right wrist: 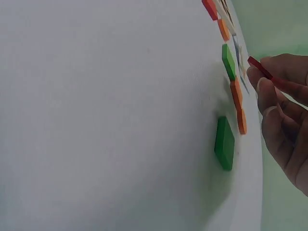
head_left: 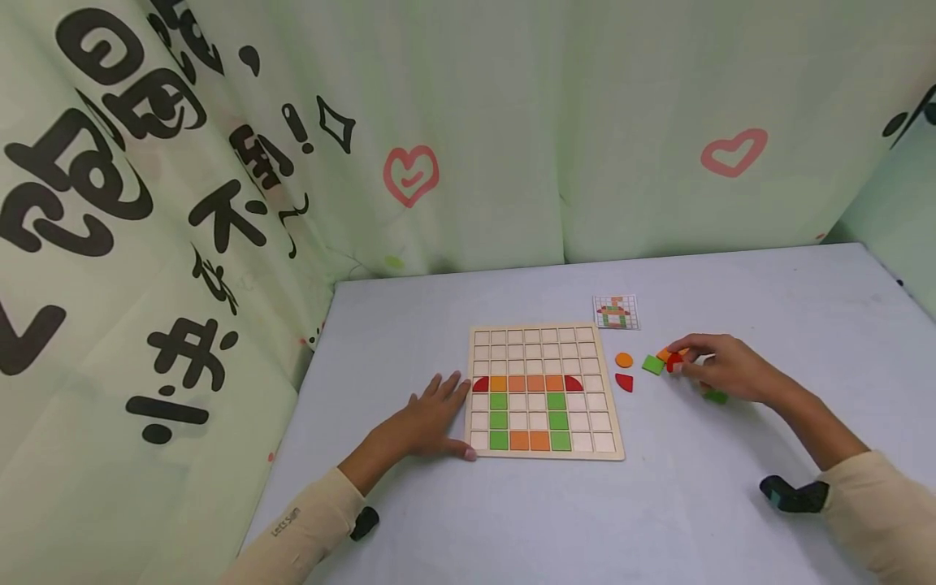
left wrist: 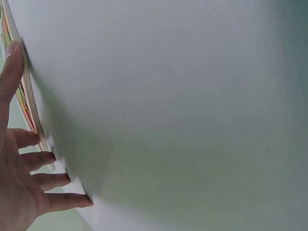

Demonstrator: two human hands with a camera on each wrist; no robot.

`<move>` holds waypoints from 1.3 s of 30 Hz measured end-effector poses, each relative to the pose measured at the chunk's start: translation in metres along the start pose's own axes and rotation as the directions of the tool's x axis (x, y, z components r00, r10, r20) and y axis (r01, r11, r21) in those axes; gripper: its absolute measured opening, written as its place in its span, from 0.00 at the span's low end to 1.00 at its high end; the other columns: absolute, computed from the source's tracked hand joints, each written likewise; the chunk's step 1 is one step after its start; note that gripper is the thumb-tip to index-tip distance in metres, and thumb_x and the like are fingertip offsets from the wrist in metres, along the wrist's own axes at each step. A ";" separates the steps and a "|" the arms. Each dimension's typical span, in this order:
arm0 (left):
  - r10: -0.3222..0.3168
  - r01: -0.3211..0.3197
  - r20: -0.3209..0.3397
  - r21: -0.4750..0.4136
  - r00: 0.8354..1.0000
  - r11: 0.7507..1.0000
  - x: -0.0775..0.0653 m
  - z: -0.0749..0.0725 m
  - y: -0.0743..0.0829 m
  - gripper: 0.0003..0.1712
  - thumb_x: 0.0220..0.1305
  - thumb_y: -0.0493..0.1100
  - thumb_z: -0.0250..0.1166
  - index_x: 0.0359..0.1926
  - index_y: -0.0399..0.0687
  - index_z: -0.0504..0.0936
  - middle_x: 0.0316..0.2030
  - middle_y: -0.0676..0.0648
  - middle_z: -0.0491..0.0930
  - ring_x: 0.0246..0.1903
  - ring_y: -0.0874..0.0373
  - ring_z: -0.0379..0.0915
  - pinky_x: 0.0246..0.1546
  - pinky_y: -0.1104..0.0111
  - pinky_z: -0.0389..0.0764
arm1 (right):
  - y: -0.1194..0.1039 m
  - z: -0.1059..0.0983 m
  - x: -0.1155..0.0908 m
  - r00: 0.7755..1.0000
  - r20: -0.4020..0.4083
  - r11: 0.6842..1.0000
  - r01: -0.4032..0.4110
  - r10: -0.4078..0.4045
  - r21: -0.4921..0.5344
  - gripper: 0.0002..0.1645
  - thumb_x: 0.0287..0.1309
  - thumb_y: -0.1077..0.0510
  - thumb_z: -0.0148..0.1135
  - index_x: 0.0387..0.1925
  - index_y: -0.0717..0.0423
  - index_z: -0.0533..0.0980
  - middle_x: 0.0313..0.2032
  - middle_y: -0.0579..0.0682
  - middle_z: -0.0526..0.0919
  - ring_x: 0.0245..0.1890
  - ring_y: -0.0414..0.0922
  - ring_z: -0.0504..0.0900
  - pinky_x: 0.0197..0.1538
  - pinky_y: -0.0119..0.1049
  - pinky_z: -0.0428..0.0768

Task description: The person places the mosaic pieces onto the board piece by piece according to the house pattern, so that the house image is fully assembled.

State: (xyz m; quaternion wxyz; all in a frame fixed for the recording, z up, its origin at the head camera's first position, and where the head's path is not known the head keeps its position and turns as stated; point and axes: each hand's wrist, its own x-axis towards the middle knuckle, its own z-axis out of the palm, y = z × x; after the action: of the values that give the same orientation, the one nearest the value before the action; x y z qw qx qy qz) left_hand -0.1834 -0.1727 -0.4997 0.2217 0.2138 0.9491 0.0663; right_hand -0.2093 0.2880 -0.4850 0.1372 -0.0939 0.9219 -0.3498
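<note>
A wooden grid board [head_left: 548,456] lies on the table, with red, orange and green pieces set in several of its squares. My left hand [head_left: 427,421] rests at the board's left edge, fingers spread; its thumb touches the near left corner. To the right of the board, my right hand [head_left: 720,367] pinches a red piece [right wrist: 260,67] between thumb and fingers, raised above the table in the right wrist view. Beneath and beside that hand lie a green square [head_left: 653,365], orange pieces [right wrist: 236,95] and another green piece [right wrist: 224,143]. The fingers partly hide this group in the head view.
An orange disc [head_left: 624,359] and a red quarter-circle [head_left: 625,382] lie just right of the board. Behind them is a small pattern card [head_left: 617,312]. A pale curtain [head_left: 497,162] with drawn hearts and lettering hangs along the table's far and left sides.
</note>
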 end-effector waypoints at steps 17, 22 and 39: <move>-0.009 0.009 0.004 0.002 1.000 1.000 0.001 0.001 -0.001 0.67 0.48 0.73 0.72 0.80 0.54 0.49 0.80 0.44 0.46 0.79 0.38 0.40 0.66 0.33 0.61 | -0.061 0.040 0.040 0.991 0.046 0.981 0.114 -0.123 0.156 0.19 0.60 0.58 0.71 0.49 0.61 0.76 0.32 0.52 0.79 0.25 0.46 0.78 0.27 0.33 0.77; -0.005 0.005 0.001 0.003 1.000 1.000 0.001 0.000 -0.001 0.67 0.48 0.73 0.72 0.80 0.53 0.49 0.80 0.44 0.46 0.78 0.38 0.40 0.66 0.33 0.61 | -0.077 0.055 0.054 0.980 0.060 0.974 0.179 -0.189 0.142 0.17 0.60 0.60 0.69 0.50 0.61 0.79 0.34 0.51 0.82 0.25 0.45 0.79 0.25 0.33 0.76; -0.013 0.013 0.004 0.004 1.000 1.000 0.002 0.001 -0.001 0.67 0.47 0.73 0.72 0.80 0.54 0.49 0.80 0.45 0.46 0.79 0.38 0.40 0.65 0.32 0.61 | -0.120 0.103 0.092 0.945 0.155 0.949 0.263 -0.290 0.173 0.12 0.59 0.62 0.68 0.45 0.58 0.79 0.28 0.47 0.82 0.31 0.42 0.77 0.37 0.34 0.76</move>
State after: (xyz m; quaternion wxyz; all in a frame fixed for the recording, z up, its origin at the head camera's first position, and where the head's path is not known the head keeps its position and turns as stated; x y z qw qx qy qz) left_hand -0.1846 -0.1725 -0.5012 0.2235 0.2083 0.9501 0.0627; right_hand -0.2540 0.1112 -0.4957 0.1752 -0.2428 0.8547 -0.4241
